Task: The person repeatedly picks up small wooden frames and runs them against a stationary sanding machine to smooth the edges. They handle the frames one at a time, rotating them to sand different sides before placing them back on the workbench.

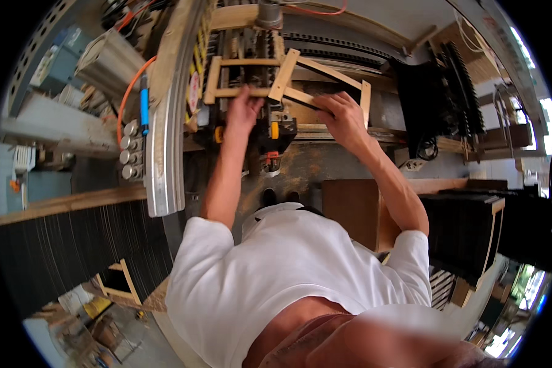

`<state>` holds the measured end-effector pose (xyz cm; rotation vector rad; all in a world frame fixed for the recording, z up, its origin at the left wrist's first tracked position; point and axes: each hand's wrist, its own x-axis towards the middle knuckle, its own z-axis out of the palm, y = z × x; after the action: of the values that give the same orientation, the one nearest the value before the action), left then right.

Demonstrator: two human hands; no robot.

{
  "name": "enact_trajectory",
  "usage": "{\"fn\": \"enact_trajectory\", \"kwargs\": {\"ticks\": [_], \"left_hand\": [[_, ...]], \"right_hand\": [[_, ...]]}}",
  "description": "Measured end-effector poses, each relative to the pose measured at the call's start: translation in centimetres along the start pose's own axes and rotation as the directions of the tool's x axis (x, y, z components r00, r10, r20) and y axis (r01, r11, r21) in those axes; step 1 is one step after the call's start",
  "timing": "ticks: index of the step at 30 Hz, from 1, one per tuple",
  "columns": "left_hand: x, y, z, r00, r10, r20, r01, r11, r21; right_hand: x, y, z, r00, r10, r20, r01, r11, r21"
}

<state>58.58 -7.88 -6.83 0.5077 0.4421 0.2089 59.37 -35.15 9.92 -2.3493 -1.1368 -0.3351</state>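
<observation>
In front of me, two small pale wooden frames overlap above the machine bed. The left wooden frame lies over the chains and metal parts. At its lower rail is my left hand, with the fingers closed on the rail and partly hidden. The right wooden frame is tilted, its rails dark along one side. My right hand has the lower rail of this frame between its thumb and bent fingers. A cross piece with small holes sits where the frames meet.
The machine's metal rail runs along my left, with an orange hose beside it. Yellow rollers sit just below the frames. Stacked dark panels stand at left, more panels at right. A brown box is near my right elbow.
</observation>
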Motion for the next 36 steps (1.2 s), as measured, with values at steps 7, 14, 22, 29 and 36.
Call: {"fn": "enact_trajectory", "kwargs": {"ticks": [7, 14, 22, 29, 36], "left_hand": [[-18.8, -3.5, -6.0, 0.999, -0.034, -0.004, 0.034, 0.999, -0.003], [-28.5, -5.3, -7.3, 0.962, 0.086, -0.260, -0.065, 0.994, 0.087], [-31.4, -8.1, -10.5, 0.842, 0.209, -0.497, -0.207, 0.977, 0.059], [-31.6, -9.1, -12.2, 0.815, 0.264, -0.516, -0.280, 0.959, 0.049], [-30.7, -10.2, -13.3, 0.773, 0.256, -0.580, -0.278, 0.959, 0.052]], "right_hand": [[9.5, 0.7, 13.3, 0.965, -0.261, -0.003, 0.260, 0.959, 0.114], [14.3, 1.8, 21.1, 0.920, -0.383, 0.076, 0.381, 0.924, 0.042], [20.7, 5.1, 22.7, 0.930, -0.284, 0.233, 0.328, 0.927, -0.182], [22.8, 6.7, 23.5, 0.941, -0.272, 0.204, 0.304, 0.941, -0.148], [23.0, 6.4, 22.7, 0.925, -0.306, 0.224, 0.340, 0.932, -0.130]]}}
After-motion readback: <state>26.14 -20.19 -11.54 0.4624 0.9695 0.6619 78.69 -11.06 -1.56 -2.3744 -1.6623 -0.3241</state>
